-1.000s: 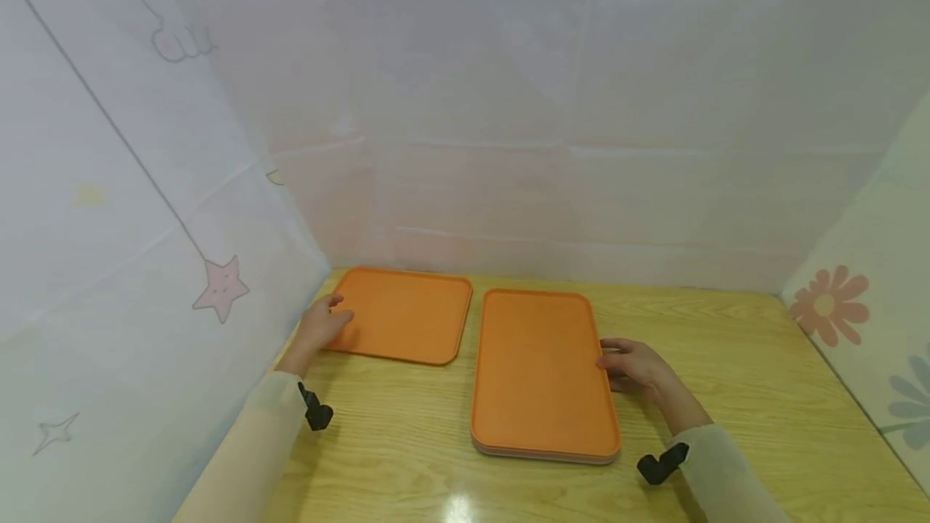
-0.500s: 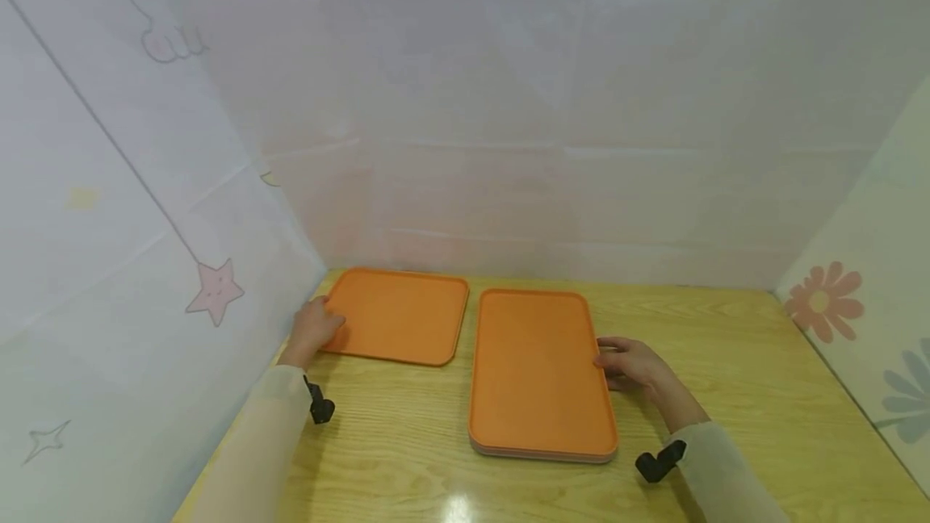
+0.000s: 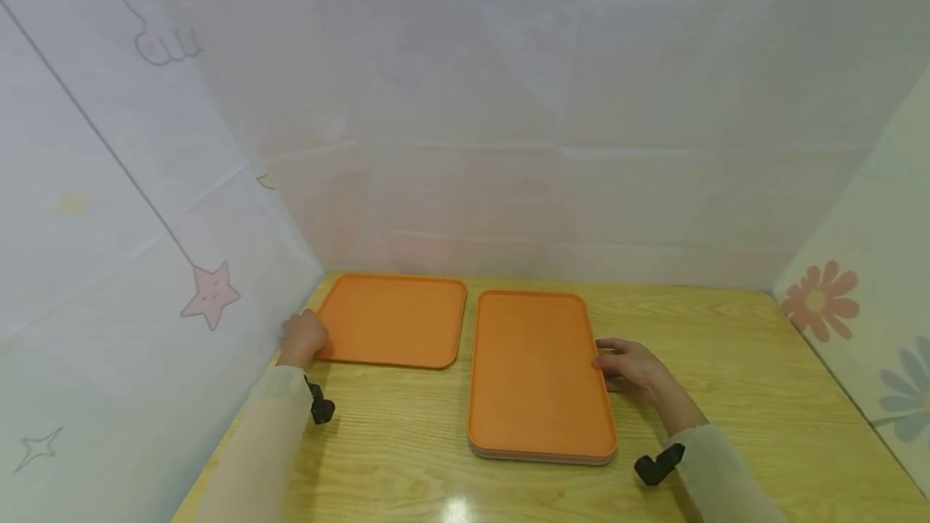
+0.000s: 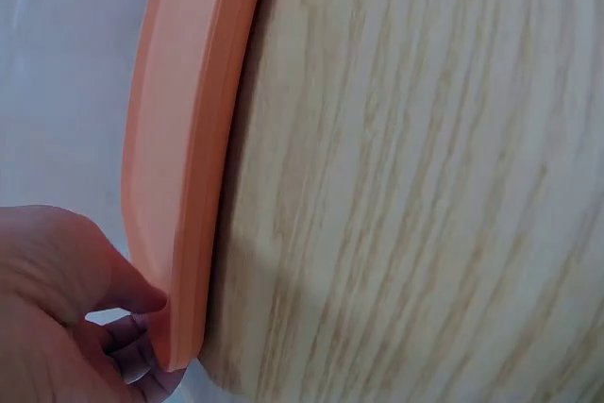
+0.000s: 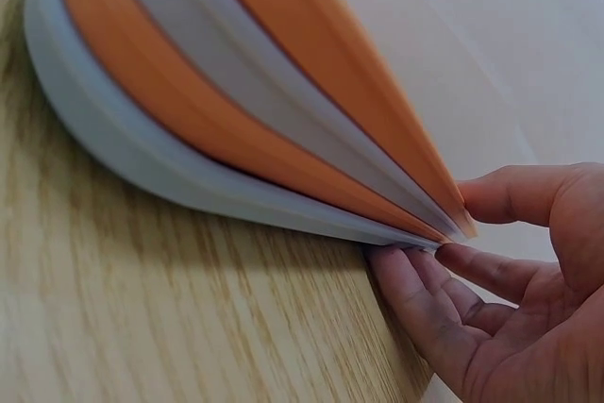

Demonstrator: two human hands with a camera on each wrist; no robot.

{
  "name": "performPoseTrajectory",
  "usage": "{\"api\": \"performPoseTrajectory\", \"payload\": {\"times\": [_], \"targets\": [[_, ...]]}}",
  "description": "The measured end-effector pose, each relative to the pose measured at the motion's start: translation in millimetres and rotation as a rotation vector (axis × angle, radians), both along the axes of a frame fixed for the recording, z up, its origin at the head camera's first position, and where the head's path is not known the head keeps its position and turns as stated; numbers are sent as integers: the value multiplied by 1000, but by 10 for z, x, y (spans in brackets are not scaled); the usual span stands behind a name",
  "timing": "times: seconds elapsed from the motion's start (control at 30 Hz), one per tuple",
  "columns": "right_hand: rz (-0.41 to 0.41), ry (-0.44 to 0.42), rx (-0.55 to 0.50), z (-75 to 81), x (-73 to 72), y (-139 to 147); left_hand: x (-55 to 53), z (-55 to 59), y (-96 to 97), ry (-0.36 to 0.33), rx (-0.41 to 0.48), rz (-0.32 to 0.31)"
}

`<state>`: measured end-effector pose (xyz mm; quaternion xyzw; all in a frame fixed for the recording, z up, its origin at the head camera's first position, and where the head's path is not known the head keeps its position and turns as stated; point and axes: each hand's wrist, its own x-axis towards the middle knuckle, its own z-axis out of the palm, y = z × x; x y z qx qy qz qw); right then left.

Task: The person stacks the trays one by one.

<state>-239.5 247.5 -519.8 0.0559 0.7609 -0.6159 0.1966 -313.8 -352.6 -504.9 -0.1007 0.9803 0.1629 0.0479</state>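
Observation:
An orange tray (image 3: 395,321) lies crosswise at the back left of the table. My left hand (image 3: 302,337) pinches its left end near the front corner. In the left wrist view the thumb (image 4: 142,294) presses the inner side of the rim and the other fingers curl beneath. Beside it, lengthwise, sits a stack of trays (image 3: 541,378) with an orange one on top. From the right wrist view, orange and grey trays alternate in the stack. My right hand (image 3: 635,371) holds the stack's right edge, thumb (image 5: 505,195) at the top tray and fingers low against the bottom one.
The wood-grain table (image 3: 392,442) carries both the tray and the stack. White printed sheeting (image 3: 465,144) encloses the back and both sides, its left side close to my left hand. A narrow strip of table separates the tray from the stack.
My left hand has moved left and slightly down to the tray's end, and its fingers have closed on the rim. The orange tray has shifted slightly. The right hand keeps its place at the stack.

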Motion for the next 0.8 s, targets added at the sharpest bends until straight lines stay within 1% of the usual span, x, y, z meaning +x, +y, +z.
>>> {"api": "performPoseTrajectory", "payload": {"times": [0.07,0.13,0.2,0.23,0.3,0.33,0.4,0.43,0.47,0.57,0.63,0.8], "targets": [[-5,-2,-5,-3,3,0,6,-24,-48,-5,8,-17],[2,-1,-4,-7,6,6,-6,-62,-126,1,43,-36],[1,-1,-2,-8,11,6,-12,-64,-201,-11,123,-42],[4,0,-4,-4,14,7,-9,-48,-237,-21,173,-43],[11,2,-10,3,17,8,20,12,-286,-47,306,-26],[8,1,-16,2,18,1,48,59,-299,-65,360,-17],[9,0,-26,0,15,-6,114,141,-320,-92,498,-2],[8,0,-30,-1,12,-7,146,179,-327,-108,551,-3],[1,-3,-30,-2,9,-7,175,205,-329,-122,604,10],[-8,3,-19,-6,4,9,236,258,-346,-152,707,13],[-14,6,-12,-11,5,19,273,285,-368,-175,748,5],[5,5,-10,-30,12,16,384,337,-452,-194,840,-62]]}}
